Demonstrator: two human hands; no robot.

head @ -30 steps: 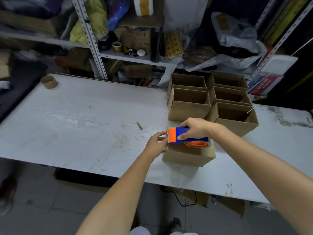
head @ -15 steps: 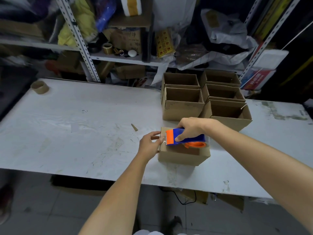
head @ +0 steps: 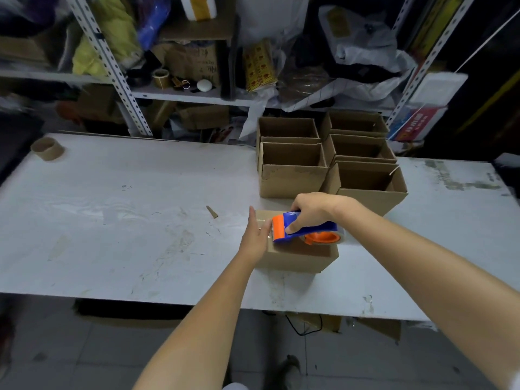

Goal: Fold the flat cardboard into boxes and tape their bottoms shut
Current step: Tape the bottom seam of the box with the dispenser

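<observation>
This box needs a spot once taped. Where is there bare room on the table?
Widest: left half of the table, between the cardboard core and the box under the tape dispenser, bar one scrap. Also right of the open boxes. Those five crowd the far side.

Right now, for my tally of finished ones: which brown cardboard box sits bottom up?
The brown cardboard box nearest you, under the blue-and-orange tape dispenser; the five boxes behind it stand open-topped.

Bare forearms point(head: 197, 319), perhaps pale clothing point(head: 234, 386)
</observation>
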